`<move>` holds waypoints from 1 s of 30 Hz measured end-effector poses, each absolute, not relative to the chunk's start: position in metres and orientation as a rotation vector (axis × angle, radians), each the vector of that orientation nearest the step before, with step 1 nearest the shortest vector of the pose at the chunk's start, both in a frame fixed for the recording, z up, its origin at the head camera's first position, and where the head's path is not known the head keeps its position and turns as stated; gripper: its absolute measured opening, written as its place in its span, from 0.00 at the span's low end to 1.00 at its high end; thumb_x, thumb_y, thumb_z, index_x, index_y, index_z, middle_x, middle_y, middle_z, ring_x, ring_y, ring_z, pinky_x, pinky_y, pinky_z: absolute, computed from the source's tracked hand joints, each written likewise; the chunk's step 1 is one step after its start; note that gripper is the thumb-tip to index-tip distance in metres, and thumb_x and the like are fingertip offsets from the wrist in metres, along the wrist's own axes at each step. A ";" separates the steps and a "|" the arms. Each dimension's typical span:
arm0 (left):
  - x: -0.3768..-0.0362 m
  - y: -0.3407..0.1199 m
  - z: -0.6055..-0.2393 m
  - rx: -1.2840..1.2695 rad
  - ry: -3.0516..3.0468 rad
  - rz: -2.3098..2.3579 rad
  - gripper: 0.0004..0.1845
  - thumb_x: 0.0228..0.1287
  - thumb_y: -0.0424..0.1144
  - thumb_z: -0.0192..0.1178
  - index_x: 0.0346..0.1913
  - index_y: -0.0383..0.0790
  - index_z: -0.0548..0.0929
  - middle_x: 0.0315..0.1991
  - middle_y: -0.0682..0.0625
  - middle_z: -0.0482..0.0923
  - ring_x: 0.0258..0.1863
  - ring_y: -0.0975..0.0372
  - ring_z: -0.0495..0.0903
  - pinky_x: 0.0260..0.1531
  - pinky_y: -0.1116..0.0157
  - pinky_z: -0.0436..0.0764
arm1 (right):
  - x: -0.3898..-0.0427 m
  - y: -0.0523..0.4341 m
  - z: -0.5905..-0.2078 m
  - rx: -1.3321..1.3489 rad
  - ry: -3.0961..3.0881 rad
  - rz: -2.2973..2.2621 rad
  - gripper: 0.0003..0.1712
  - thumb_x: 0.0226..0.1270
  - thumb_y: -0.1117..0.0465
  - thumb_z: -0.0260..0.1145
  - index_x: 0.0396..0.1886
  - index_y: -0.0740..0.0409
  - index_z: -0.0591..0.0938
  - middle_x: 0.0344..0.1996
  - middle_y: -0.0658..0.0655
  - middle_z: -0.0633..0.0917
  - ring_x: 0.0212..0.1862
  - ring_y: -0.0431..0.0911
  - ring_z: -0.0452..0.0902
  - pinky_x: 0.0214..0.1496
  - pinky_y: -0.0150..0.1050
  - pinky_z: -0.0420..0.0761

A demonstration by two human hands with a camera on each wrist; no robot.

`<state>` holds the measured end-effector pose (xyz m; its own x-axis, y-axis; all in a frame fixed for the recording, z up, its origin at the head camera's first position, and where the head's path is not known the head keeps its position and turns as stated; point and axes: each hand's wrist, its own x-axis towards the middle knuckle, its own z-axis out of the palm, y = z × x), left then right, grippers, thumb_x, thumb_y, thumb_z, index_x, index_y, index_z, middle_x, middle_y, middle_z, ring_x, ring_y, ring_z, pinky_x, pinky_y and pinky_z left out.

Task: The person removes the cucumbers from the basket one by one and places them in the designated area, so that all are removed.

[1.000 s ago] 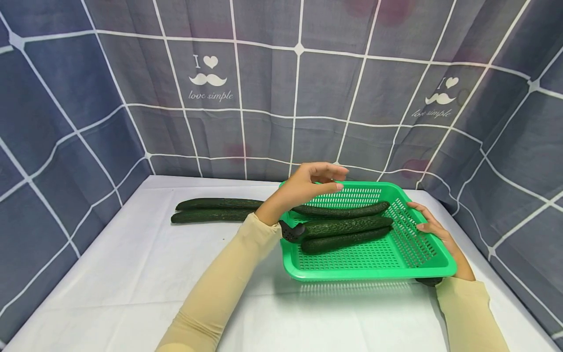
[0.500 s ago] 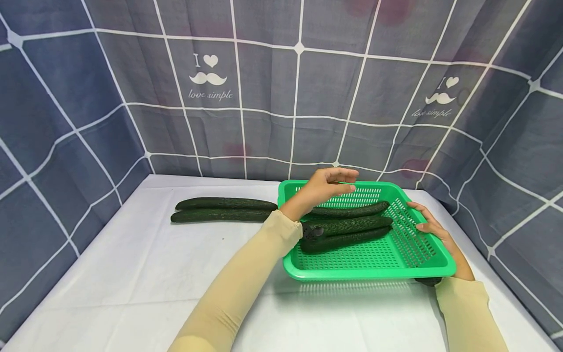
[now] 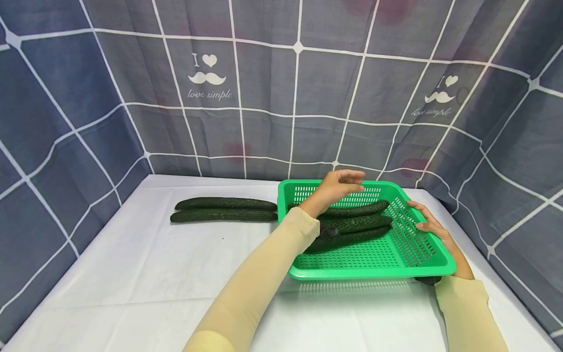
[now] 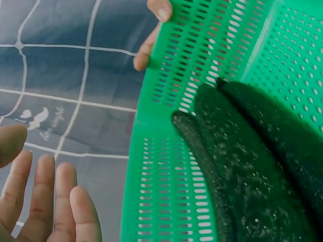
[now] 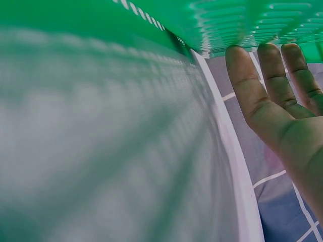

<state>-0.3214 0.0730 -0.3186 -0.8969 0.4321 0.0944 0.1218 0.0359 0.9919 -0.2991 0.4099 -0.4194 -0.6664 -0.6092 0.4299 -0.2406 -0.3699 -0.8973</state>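
Note:
A green slotted basket point(image 3: 374, 270) stands on the white table at the right and holds three dark cucumbers point(image 3: 361, 224). My left hand point(image 3: 347, 185) hovers over the basket's far left part with relaxed fingers, holding nothing. In the left wrist view its fingers point(image 4: 45, 201) show beside the basket wall point(image 4: 166, 176) and the cucumbers point(image 4: 237, 166). My right hand point(image 3: 433, 227) grips the basket's right rim, thumb inside and fingers underneath. In the right wrist view those fingers point(image 5: 272, 101) lie against the basket's underside point(image 5: 227, 20). Two more cucumbers point(image 3: 224, 209) lie side by side on the table to the left.
Blue-grey checked cloth point(image 3: 264, 98) walls the table at the back and on both sides. The white table top point(image 3: 154, 274) stretches in front of and to the left of the basket.
My left hand and forearm have moved to the right, from the basket's left corner to above its far wall. The right hand and the cucumbers have stayed put.

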 end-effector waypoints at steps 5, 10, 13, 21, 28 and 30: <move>-0.326 0.078 -0.323 0.558 2.086 1.856 0.22 0.76 0.33 0.69 0.70 0.39 0.84 0.62 0.45 0.85 0.55 0.59 0.84 0.68 0.48 0.79 | -0.306 0.410 -0.419 -1.259 1.872 -2.067 0.47 0.67 0.83 0.34 0.80 0.49 0.70 0.73 0.43 0.75 0.68 0.35 0.75 0.63 0.25 0.77; -0.330 0.080 -0.332 0.620 2.106 1.659 0.24 0.77 0.35 0.68 0.72 0.37 0.82 0.65 0.43 0.85 0.60 0.56 0.84 0.68 0.49 0.80 | -0.306 0.411 -0.421 -1.214 1.781 -2.089 0.47 0.70 0.82 0.33 0.81 0.49 0.69 0.74 0.45 0.75 0.69 0.37 0.77 0.64 0.28 0.79; -0.331 0.080 -0.338 0.661 2.147 1.585 0.23 0.76 0.33 0.68 0.71 0.35 0.83 0.67 0.39 0.84 0.64 0.54 0.83 0.66 0.53 0.81 | -0.304 0.410 -0.421 -1.169 1.623 -2.129 0.46 0.71 0.82 0.31 0.83 0.51 0.67 0.75 0.49 0.75 0.70 0.42 0.77 0.67 0.33 0.81; -0.328 0.080 -0.349 0.670 2.283 1.400 0.22 0.74 0.33 0.71 0.69 0.37 0.85 0.64 0.42 0.85 0.63 0.55 0.83 0.62 0.62 0.82 | -0.303 0.411 -0.418 -1.156 1.482 -2.145 0.46 0.71 0.82 0.28 0.83 0.53 0.65 0.76 0.52 0.75 0.72 0.46 0.77 0.69 0.37 0.81; -0.328 0.079 -0.354 0.623 2.375 1.224 0.21 0.73 0.34 0.73 0.66 0.41 0.87 0.63 0.46 0.85 0.65 0.54 0.82 0.65 0.56 0.81 | -0.305 0.411 -0.419 -1.187 1.545 -2.133 0.46 0.71 0.83 0.30 0.82 0.53 0.67 0.75 0.51 0.75 0.71 0.43 0.77 0.68 0.34 0.80; -0.329 0.079 -0.355 0.607 2.394 1.176 0.21 0.72 0.35 0.74 0.66 0.43 0.88 0.64 0.46 0.85 0.65 0.54 0.81 0.66 0.55 0.81 | -0.304 0.411 -0.419 -1.154 1.503 -2.149 0.46 0.71 0.82 0.30 0.82 0.53 0.67 0.74 0.52 0.76 0.71 0.45 0.78 0.67 0.35 0.81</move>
<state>-0.3294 0.0785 -0.3553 -0.8240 0.5427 -0.1627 0.2030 0.5509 0.8095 -0.3040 0.4106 -0.4195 -0.6439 -0.6190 0.4497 -0.2100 -0.4222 -0.8819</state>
